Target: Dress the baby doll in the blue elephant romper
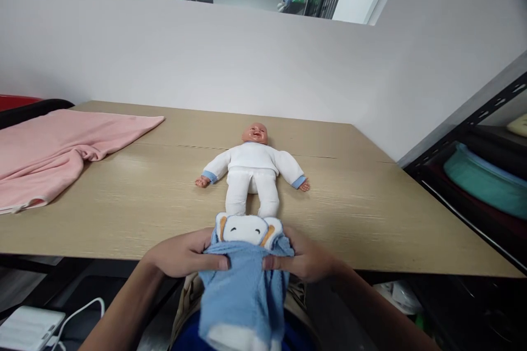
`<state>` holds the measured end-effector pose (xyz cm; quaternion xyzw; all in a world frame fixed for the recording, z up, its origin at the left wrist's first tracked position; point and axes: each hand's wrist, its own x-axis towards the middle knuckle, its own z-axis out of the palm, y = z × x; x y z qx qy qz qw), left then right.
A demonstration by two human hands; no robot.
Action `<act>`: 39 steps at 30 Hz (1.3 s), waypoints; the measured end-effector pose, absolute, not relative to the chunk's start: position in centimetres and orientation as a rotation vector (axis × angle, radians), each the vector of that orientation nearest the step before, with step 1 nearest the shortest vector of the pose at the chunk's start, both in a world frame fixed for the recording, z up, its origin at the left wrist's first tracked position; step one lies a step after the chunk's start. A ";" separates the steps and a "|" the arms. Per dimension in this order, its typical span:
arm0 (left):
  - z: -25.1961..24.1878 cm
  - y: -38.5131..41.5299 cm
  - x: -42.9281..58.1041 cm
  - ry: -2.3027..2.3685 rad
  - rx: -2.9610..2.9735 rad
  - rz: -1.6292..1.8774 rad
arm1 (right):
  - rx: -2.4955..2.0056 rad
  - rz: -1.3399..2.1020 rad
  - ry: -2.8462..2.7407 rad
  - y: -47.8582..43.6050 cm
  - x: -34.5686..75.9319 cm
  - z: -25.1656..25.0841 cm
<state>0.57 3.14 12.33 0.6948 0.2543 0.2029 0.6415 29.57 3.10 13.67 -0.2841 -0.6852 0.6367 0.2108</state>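
My left hand [191, 252] and my right hand [307, 252] grip opposite sides of a small blue fleece garment [245, 285], thumbs on top and fingers hidden behind the cloth. A white animal face with ears and orange trim [244, 228] shows at its upper end, over the table's front edge. The rest hangs down toward my lap, with white at the bottom. Just beyond it a baby doll [253, 162] lies on its back, arms spread, in a white top with blue cuffs. Its lower legs end behind the garment, and its feet are hidden.
A pink cloth garment [69, 148] is spread on the left of the wooden table [346, 208]. A white wall rises behind. At right stands a black shelf rack [453, 203] holding a teal item [486, 178]. A white power bank [31, 329] with a cable sits lower left.
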 end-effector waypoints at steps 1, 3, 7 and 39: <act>12.1 2.9 0.6 0.568 1.551 0.439 | -0.805 1.870 -1.815 3.0 29.5 13.1; 11.8 2.5 0.8 0.488 1.492 0.400 | -0.822 2.005 -1.724 2.9 29.2 12.2; 11.2 1.7 1.5 0.374 1.333 0.356 | -0.849 2.043 -1.821 2.6 28.7 12.1; 8.4 -0.6 4.7 1.507 1.910 0.507 | -1.799 0.584 -2.554 1.5 24.9 13.9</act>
